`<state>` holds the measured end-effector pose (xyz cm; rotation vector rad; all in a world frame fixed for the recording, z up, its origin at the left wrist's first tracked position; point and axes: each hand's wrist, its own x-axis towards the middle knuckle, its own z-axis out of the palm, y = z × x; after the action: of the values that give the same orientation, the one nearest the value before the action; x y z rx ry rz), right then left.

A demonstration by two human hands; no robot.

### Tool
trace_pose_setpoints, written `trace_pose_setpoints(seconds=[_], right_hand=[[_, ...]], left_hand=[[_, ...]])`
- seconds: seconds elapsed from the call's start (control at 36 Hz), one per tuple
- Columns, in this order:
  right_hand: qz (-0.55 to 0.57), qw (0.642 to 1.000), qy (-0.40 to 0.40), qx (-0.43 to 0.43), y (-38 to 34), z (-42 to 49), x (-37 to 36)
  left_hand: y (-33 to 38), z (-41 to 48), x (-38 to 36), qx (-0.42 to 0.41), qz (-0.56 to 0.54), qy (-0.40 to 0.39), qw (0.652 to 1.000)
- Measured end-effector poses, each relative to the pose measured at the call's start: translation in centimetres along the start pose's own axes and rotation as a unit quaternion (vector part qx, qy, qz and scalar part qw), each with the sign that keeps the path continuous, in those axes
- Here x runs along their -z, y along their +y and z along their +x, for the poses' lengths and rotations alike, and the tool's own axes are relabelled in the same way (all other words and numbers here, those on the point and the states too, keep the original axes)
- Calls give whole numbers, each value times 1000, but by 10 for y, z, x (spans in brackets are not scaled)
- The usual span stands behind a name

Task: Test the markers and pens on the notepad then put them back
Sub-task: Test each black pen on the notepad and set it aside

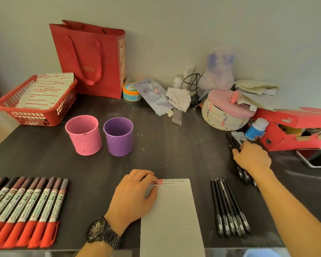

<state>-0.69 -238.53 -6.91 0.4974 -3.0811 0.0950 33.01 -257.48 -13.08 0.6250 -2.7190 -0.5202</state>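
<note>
Worktop with markers rowed left, notepad at near edge, pens right; my left hand rests relaxed fingers on the notepad's corner, my right hand covers farther pens, fingers' grip indiscernible.

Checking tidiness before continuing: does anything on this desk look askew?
Yes: the loose black pens under the right hand lie slanted and scattered, unlike the neat bundle of black pens beside the white notepad.

Domestic desk corner: dark worktop set against a plain wall. Beyond the fingers stand a red gift bag, plush toy, woven basket, shoe box, loose papers.
</note>
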Motion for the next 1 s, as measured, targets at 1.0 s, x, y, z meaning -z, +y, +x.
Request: trace_pose_setpoints(seconds=[1.0], right_hand=[[687,709,-92,132,-121,-221,-37]], left_hand=[[13,-7,12,-93,-31,92,991]])
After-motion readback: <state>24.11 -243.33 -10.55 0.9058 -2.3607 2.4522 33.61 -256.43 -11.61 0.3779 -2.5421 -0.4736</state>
